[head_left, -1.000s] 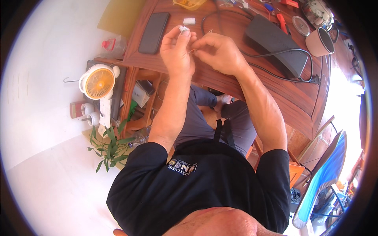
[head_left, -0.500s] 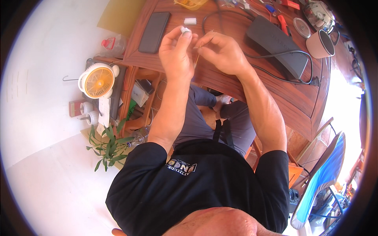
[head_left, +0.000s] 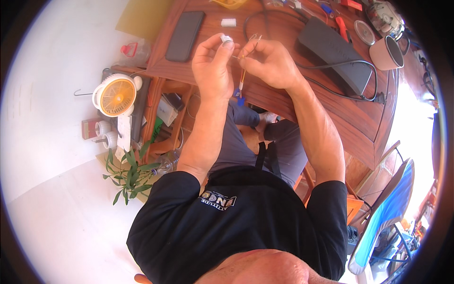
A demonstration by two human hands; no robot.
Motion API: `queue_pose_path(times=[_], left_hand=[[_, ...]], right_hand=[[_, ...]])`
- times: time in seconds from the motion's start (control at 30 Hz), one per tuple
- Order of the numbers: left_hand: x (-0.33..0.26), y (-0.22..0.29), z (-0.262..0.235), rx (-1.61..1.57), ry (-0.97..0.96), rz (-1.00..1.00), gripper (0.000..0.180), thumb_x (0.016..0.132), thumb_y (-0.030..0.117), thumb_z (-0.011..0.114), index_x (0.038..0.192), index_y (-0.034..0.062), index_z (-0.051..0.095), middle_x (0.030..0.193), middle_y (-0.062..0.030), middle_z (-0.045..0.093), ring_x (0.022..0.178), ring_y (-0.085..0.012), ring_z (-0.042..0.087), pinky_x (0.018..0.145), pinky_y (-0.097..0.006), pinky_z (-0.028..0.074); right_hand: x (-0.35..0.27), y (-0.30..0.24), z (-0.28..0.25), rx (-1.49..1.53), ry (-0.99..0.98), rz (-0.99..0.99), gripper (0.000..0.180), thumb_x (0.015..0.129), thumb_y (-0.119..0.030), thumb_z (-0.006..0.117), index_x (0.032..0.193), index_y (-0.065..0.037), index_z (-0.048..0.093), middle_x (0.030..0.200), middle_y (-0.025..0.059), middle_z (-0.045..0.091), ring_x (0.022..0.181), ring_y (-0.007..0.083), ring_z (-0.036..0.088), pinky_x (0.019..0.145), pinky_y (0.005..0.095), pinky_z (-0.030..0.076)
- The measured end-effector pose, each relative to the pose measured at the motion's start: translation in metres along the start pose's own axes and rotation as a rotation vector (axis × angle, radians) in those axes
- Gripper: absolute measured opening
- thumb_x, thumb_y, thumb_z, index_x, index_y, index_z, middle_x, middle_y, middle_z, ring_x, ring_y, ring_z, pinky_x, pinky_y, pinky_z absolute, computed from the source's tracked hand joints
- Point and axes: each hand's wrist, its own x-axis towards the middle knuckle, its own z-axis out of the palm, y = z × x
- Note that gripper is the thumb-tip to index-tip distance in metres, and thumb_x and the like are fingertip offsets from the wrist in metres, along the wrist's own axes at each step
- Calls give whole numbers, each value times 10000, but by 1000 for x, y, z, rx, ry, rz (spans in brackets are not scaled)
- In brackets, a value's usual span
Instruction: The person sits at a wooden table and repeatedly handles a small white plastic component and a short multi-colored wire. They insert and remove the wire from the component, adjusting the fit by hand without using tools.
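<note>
Pinching white block (head_left: 226,38) between thumb and fingers of left hand (head_left: 213,59), at 10 o'clock from right hand (head_left: 267,61). Closing right thumb and forefinger narrowly on thin wires (head_left: 242,78), pointing one pale end toward 9 o'clock, just beside left fingers. Letting wires drop toward 6 o'clock, ending in blue tab (head_left: 240,101) near edge of table (head_left: 350,111). Not managing to tell any join between block and wires. Judging current step as separating or lining up a wire end next to block; calling next, probably, for a steady left pinch and finer right-hand aim, without tugging the hanging length. Leaving second block (head_left: 228,22) lying on table at 12 o'clock from first, phone (head_left: 185,36) at 10 o'clock from left hand, black box (head_left: 333,57) at 3 o'clock from right. Comparing with half a second ago: now showing blue tab and more wire below right fingertips, previously out of sight; keeping both hands in nearly the same place.
</note>
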Motion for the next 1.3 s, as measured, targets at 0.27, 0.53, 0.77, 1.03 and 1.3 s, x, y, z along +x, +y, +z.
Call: queue_pose_path(times=[0.27,0.53,0.77,1.03,1.3], left_hand=[[-1,-7,-3,-9,-25,3,218,894,-49,670,1107,-19,636,1005,-119,693,899,-217,675,825,-327,562],[-3,-8,-5,-25,-52,-2,220,898,-43,667,1114,-19,635,1012,-127,695,906,-214,674,829,-321,561],[-4,-9,-5,-51,-52,-16,225,907,-39,657,1128,-16,622,1018,-134,696,914,-219,684,829,-331,572],[-4,-10,-8,-61,-71,-17,219,910,-24,663,1125,-8,623,1030,-135,697,935,-216,684,839,-334,577],[-3,-14,-12,-63,-77,-32,225,916,-2,664,1135,-11,617,1042,-146,695,948,-212,677,862,-348,573]], right_hand=[[0,0,-1,-11,-11,61,94,789,-100,682,810,-8,688,656,11,636,622,71,561,583,253,450],[-1,5,0,20,19,44,104,785,-112,701,815,-19,667,663,13,625,625,79,560,582,257,449],[-1,8,2,-37,61,-32,110,778,-107,718,816,-24,656,666,9,606,634,85,549,568,266,444],[-1,8,4,-56,56,-70,105,765,-101,701,811,-17,658,625,39,620,575,97,568,537,275,452],[-1,6,4,-88,65,-35,112,744,-105,693,805,-14,670,616,67,636,572,126,603,543,293,474]])
